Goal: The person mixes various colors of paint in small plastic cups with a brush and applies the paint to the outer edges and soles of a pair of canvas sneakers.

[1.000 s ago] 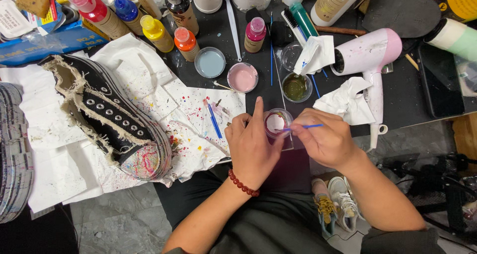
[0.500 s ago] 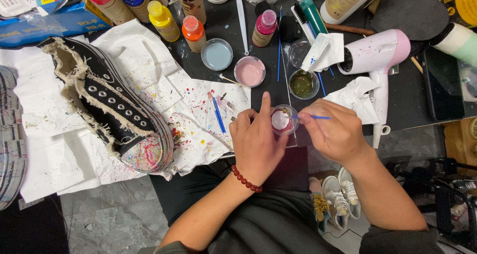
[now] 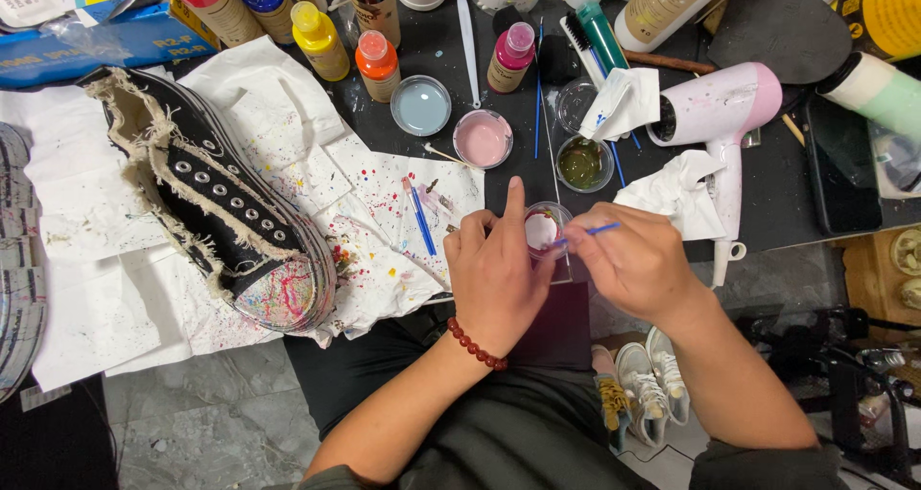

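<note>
My left hand (image 3: 494, 269) grips a small clear paint cup (image 3: 544, 229) with pinkish-white paint inside, its forefinger raised along the cup's left side. A red bead bracelet (image 3: 476, 343) circles that wrist. My right hand (image 3: 633, 260) pinches a thin blue paintbrush (image 3: 587, 233) whose tip dips into the cup. Both hands hover at the front edge of the black table (image 3: 767, 198). To the left lies a black high-top sneaker (image 3: 216, 202) with frayed edges and paint splatter on its toe.
Paint bottles (image 3: 321, 39) in several colours line the back. Cups of blue (image 3: 420, 105), pink (image 3: 483, 137) and olive paint (image 3: 582, 163) stand ahead of my hands. A pink hair dryer (image 3: 720, 116) and crumpled tissue (image 3: 672, 191) lie right. Splattered paper (image 3: 384, 202) and another blue brush (image 3: 420, 217) lie left.
The brush tip has shifted slightly inside the cup while both hands stay in place. The view has dropped a little toward the table.
</note>
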